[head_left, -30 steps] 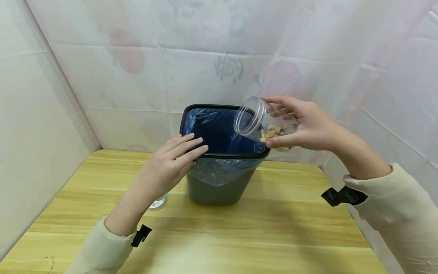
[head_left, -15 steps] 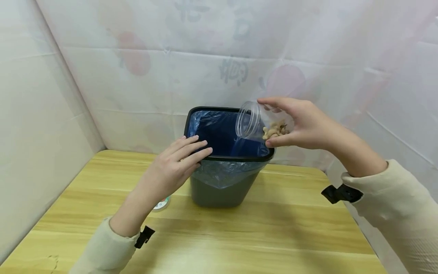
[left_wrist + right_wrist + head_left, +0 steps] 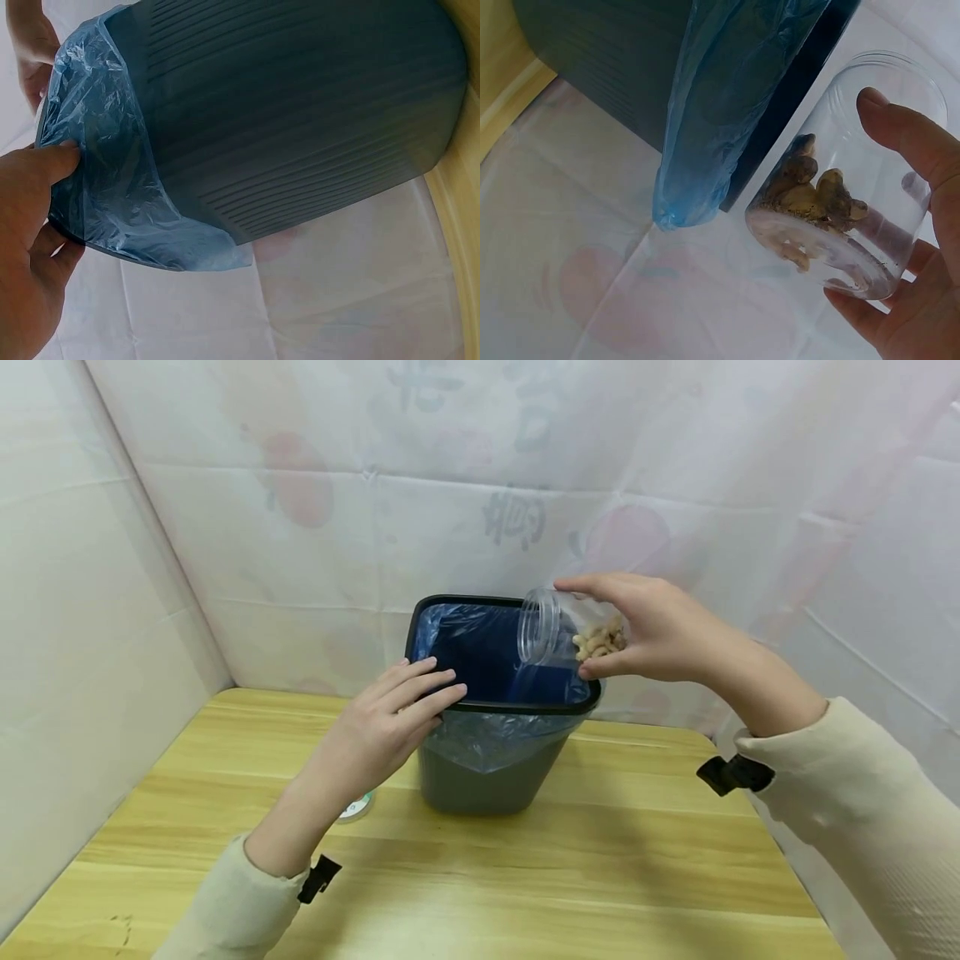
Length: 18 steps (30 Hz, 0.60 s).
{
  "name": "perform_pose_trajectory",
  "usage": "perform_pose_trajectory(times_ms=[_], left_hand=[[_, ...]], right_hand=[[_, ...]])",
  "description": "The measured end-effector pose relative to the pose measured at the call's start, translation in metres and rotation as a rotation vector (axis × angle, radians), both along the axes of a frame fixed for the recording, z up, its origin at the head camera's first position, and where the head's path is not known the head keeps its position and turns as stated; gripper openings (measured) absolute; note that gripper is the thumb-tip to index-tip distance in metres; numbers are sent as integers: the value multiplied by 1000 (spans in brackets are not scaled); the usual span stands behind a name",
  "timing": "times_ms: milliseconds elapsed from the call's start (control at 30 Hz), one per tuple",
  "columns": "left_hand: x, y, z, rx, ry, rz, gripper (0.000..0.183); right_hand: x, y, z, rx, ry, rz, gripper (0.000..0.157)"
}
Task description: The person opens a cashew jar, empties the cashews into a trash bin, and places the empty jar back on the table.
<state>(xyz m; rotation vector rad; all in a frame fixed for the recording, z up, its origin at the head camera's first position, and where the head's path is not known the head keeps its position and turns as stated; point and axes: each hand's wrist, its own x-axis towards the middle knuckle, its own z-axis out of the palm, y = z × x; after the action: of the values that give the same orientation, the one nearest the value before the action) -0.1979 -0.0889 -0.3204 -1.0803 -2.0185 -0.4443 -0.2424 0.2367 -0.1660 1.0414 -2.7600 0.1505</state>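
A grey trash bin (image 3: 480, 781) stands on the table, lined with a blue plastic bag (image 3: 480, 739) folded over its black rim. My left hand (image 3: 378, 718) holds the bin's near left rim, the thumb outside on the bag and fingers over the edge. In my right hand (image 3: 660, 627) is a clear plastic jar (image 3: 542, 627), gripped round its body. The jar lies tilted, its open mouth over the right part of the bin. Cashew nuts (image 3: 600, 639) rest toward the jar's bottom; dark specks show among them in the right wrist view.
A small round lid-like disc (image 3: 356, 807) with a coloured label lies on the wooden table (image 3: 480, 885), partly hidden behind my left forearm. A pale printed curtain (image 3: 375, 535) hangs behind the bin, and another white sheet (image 3: 75, 635) is at the left.
My right hand has shifted slightly left with the jar, whose mouth now points more levelly over the bin. The nuts are still inside. My left hand stays on the rim.
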Motion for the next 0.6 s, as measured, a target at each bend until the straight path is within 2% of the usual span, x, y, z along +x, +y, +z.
perform_pose_trajectory(times_ms=[600], left_hand=[[-2, -3, -6, 19, -18, -9, 53]], right_hand=[[-7, -12, 1, 120, 8, -54, 97]])
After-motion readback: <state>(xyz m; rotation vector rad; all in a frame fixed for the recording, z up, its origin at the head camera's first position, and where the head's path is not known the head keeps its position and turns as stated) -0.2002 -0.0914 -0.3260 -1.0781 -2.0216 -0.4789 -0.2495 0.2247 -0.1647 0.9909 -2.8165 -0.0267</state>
